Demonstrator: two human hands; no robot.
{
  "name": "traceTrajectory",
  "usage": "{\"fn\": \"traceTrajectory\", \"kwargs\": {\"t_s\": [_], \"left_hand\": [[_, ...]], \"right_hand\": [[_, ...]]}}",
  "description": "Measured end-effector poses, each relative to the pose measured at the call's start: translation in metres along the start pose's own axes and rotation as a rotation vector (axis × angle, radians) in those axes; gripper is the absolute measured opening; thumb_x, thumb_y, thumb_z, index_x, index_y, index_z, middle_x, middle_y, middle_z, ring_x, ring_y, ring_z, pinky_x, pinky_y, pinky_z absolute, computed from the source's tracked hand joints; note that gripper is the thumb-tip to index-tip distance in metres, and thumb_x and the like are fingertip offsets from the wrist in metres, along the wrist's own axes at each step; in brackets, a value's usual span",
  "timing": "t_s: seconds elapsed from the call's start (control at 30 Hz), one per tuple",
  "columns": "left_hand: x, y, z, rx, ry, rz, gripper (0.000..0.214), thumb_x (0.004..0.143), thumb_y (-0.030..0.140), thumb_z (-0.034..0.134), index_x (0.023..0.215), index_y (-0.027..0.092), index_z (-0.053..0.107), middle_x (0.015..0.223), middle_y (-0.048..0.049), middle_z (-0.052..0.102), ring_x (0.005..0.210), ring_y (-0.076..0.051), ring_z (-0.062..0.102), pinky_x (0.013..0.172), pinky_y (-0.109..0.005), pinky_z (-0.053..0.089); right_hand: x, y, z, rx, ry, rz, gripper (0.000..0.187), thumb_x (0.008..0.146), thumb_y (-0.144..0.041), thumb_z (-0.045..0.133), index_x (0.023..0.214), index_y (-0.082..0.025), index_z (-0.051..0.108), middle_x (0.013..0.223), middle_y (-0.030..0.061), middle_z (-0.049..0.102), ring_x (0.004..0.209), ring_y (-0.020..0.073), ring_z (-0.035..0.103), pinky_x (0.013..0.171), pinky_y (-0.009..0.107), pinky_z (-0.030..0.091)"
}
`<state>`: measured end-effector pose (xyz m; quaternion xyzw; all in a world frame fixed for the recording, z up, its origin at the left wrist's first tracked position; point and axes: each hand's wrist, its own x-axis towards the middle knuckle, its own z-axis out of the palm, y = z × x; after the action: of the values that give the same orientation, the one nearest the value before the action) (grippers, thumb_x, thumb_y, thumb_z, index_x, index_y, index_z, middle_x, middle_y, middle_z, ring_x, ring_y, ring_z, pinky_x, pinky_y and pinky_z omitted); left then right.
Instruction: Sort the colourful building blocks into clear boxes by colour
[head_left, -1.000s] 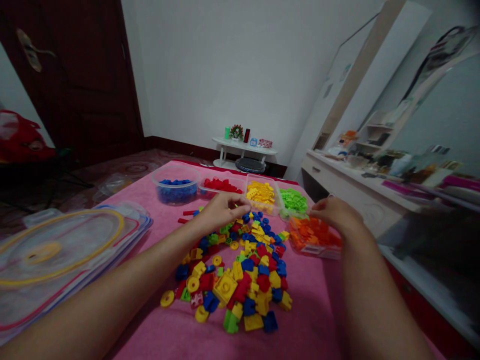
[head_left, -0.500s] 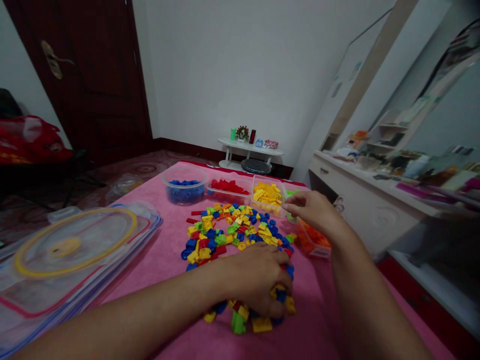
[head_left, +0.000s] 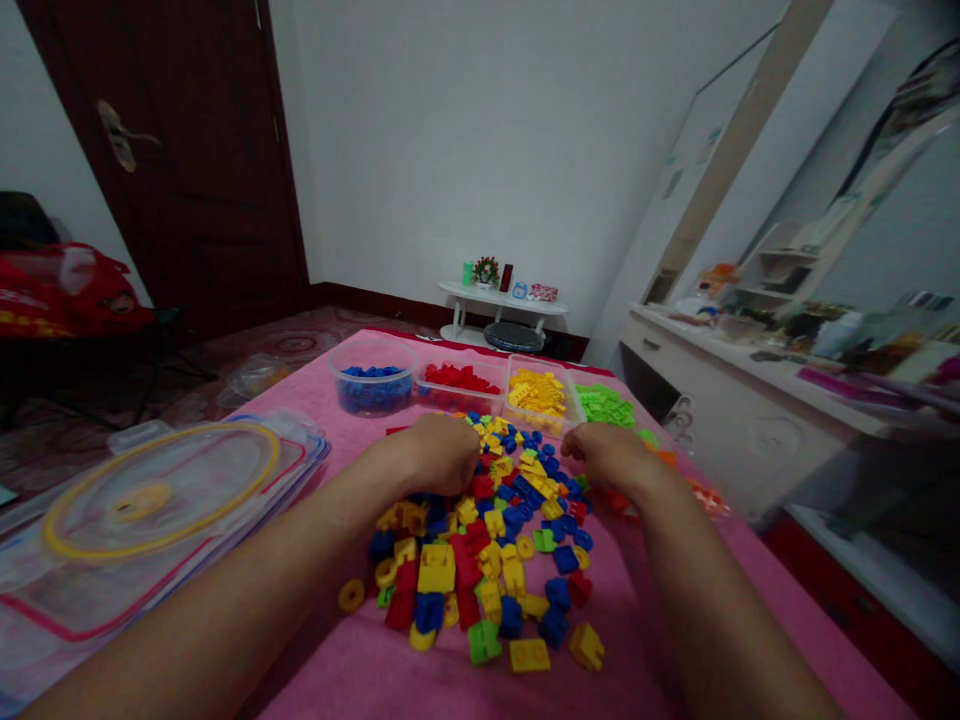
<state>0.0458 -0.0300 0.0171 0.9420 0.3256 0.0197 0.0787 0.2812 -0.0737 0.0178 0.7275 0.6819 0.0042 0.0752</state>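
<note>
The brick pile (head_left: 491,560) lies near, in the middle; the left hand (head_left: 444,455) is at its far left, the right hand (head_left: 611,460) at its far right. Both look curled — whether on bricks, I cannot tell. Light pinching, brick by brick, seems best.

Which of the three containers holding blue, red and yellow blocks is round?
The leftmost container, holding the blue blocks: its rim is round, whereas the red-block container and yellow-block container have straight sides.
</note>
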Motion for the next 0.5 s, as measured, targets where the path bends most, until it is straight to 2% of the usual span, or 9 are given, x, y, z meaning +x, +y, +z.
{"fn": "traceTrajectory", "kwargs": {"t_s": [0.07,0.17,0.27,0.37,0.43,0.5], "left_hand": [[0.001,-0.008,-0.003,0.095,-0.015,-0.082,0.006,0.054,0.016,0.063,0.055,0.018,0.068,0.055,-0.0061,0.062,0.055,-0.018,0.058,0.053,-0.024,0.040],[0.005,-0.009,0.002,0.125,0.114,-0.066,0.015,0.065,0.022,0.059,0.072,0.019,0.072,0.071,-0.0104,0.067,0.069,-0.023,0.062,0.061,-0.029,0.044],[0.011,0.008,0.016,0.012,0.234,0.123,0.027,0.075,0.029,0.054,0.096,0.020,0.069,0.093,-0.0105,0.066,0.085,-0.023,0.061,0.073,-0.031,0.046],[0.015,0.031,0.035,-0.079,0.243,0.376,0.040,0.077,0.035,0.054,0.115,0.022,0.059,0.117,-0.0097,0.056,0.103,-0.023,0.055,0.086,-0.033,0.044],[0.017,0.041,0.048,-0.059,0.246,0.458,0.044,0.079,0.036,0.051,0.122,0.023,0.053,0.130,-0.0103,0.046,0.117,-0.026,0.045,0.096,-0.040,0.038],[0.019,0.044,0.057,-0.020,0.240,0.466,0.042,0.083,0.035,0.045,0.124,0.024,0.052,0.136,-0.0108,0.040,0.124,-0.029,0.037,0.100,-0.047,0.032]], "right_hand": [[-0.002,-0.005,-0.002,-0.039,0.013,0.009,0.036,0.062,-0.010,0.059,0.095,-0.020,0.069,0.099,0.0099,0.068,0.087,0.0236,0.062,0.064,0.027,0.038],[-0.004,-0.011,-0.003,-0.066,0.022,-0.010,0.037,0.064,-0.011,0.057,0.098,-0.020,0.068,0.101,0.0100,0.067,0.088,0.0237,0.062,0.065,0.027,0.039],[-0.005,-0.015,-0.006,-0.102,0.011,0.006,0.037,0.067,-0.008,0.053,0.099,-0.021,0.068,0.102,0.0105,0.067,0.090,0.0234,0.062,0.067,0.028,0.039],[-0.008,-0.022,-0.010,-0.186,-0.004,0.052,0.033,0.073,-0.011,0.051,0.100,-0.020,0.069,0.101,0.0133,0.067,0.096,0.0270,0.059,0.073,0.033,0.039],[-0.009,-0.026,-0.012,-0.221,0.005,0.059,0.031,0.076,-0.015,0.051,0.101,-0.021,0.069,0.100,0.0142,0.067,0.100,0.0292,0.056,0.078,0.038,0.037],[-0.010,-0.029,-0.010,-0.231,0.011,0.056,0.030,0.077,-0.017,0.052,0.102,-0.021,0.068,0.100,0.0138,0.068,0.104,0.0296,0.053,0.082,0.041,0.034]]}}
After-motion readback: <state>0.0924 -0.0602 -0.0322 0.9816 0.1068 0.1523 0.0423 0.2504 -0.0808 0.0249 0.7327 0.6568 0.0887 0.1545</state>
